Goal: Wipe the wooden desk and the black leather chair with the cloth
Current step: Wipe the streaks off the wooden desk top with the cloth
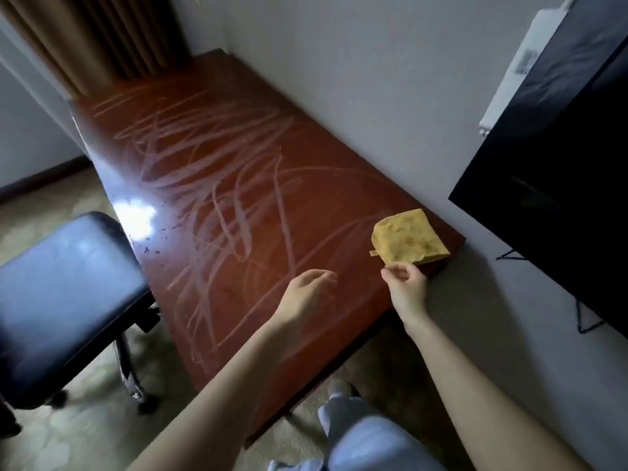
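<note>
A folded yellow cloth [409,237] lies on the near right corner of the reddish wooden desk [217,171], whose top shows many pale wipe streaks. My right hand [406,288] is at the cloth's near edge, with thumb and fingers curled towards it; whether they pinch it I cannot tell. My left hand [307,294] hovers over the desk to the left of the cloth, fingers loosely curled, holding nothing. The black leather chair [64,300] stands at the desk's left side, its seat partly under the desk edge.
A black television [557,164] hangs on the white wall at right, with cables below it. Brown curtains [98,39] hang behind the desk's far end. Dark crumbs [154,237] lie near a bright glare on the desk's left edge. Carpet covers the floor.
</note>
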Tool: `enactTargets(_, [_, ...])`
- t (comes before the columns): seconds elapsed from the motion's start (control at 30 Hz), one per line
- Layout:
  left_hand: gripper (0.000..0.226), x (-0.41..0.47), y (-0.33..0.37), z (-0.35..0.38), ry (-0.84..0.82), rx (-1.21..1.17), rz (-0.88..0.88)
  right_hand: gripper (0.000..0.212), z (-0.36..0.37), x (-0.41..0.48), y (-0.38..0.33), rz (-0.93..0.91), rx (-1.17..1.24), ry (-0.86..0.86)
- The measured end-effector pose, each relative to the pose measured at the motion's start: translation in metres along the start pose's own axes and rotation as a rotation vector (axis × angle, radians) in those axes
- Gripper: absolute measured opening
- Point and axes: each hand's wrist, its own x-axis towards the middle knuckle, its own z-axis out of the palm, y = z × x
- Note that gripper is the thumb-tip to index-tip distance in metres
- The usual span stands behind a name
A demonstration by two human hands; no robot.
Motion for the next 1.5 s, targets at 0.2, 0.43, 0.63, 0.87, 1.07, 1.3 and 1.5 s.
enactTargets(0.2, [0.016, 0.052, 0.012, 0.035, 0.031, 0.157, -0.066, 0.041, -0.012, 0.067, 0.001, -0.363, -0.97, -0.055])
enactTargets(0.43, [0.015, 0.073, 0.009, 0.044, 0.077, 0.222, -0.134, 0.036, -0.012, 0.091, -0.009, -0.563, -1.437, -0.135])
enactTargets(0.63, [0.013, 0.068, 0.002, 0.042, 0.07, 0.145, -0.181, 0.012, -0.015, 0.097, -0.022, -0.412, -0.983, 0.004])
enactTargets(0.87, [0.078, 0.037, -0.004, 0.029, -0.082, 0.839, 0.225, 0.015, 0.001, 0.035, -0.055, 0.047, 0.149, -0.022])
enactTargets(1.07, [0.084, 0.013, -0.009, 0.02, 0.046, 0.986, 0.634, 0.024, 0.024, -0.031, -0.074, 0.367, 0.629, -0.18])
enactTargets(1.3, [0.066, -0.002, -0.013, -0.003, 0.209, 0.727, 0.662, 0.024, 0.04, -0.068, -0.068, 0.285, 0.505, -0.416])
enactTargets(1.5, [0.042, -0.01, -0.004, -0.009, 0.244, 0.028, 0.291, 0.02, 0.034, -0.067, -0.057, -0.04, 0.229, -0.597])
